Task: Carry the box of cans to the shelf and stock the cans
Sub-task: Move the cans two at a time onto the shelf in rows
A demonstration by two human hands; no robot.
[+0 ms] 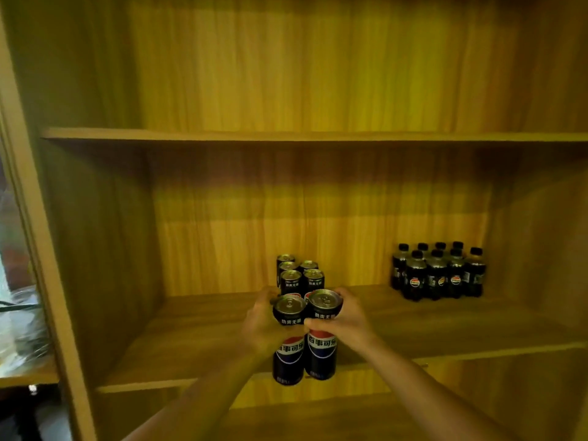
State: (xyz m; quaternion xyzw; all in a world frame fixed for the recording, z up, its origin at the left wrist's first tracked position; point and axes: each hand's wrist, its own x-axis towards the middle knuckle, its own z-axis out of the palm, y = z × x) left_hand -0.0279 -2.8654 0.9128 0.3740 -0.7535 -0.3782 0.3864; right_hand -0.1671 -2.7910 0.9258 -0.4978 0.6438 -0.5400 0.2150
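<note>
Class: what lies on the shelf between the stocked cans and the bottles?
Nothing: bare shelf board separates the stocked cans from the bottles, head view.

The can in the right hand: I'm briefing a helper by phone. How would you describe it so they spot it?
Find the wooden shelf with bottles at its right. In front of its middle, the left hand and right hand each grip a tall black can. Yours is the right can, held slightly higher than the left can.

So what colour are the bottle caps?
Black caps on the bottles; head view shows them best.
</note>
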